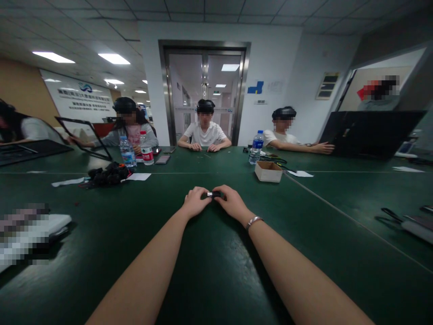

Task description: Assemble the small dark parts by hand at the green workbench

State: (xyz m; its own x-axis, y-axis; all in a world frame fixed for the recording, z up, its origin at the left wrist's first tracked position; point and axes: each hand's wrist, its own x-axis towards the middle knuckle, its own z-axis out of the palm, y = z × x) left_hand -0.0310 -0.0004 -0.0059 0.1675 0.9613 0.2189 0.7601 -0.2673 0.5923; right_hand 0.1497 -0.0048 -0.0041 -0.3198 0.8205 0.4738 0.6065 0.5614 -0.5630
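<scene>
My left hand (196, 201) and my right hand (232, 203) meet over the middle of the green table. Between their fingertips is a small black stick with a silver end (214, 194), shaped like a USB flash drive; it lies crosswise. The fingers of my right hand close on its black end. At the silver end, the thumb and fingers of my left hand are pinched together. The fingertips partly cover the stick, so its exact kind is unclear. A metal bracelet (253, 222) circles my right wrist.
Ahead stands a small open cardboard box (268, 173) beside a water bottle (256, 148). Black tangled gear (110, 175), papers (138, 176) and two bottles are at the left. Several people sit around the table (209, 262); one touches a large black panel (368, 134).
</scene>
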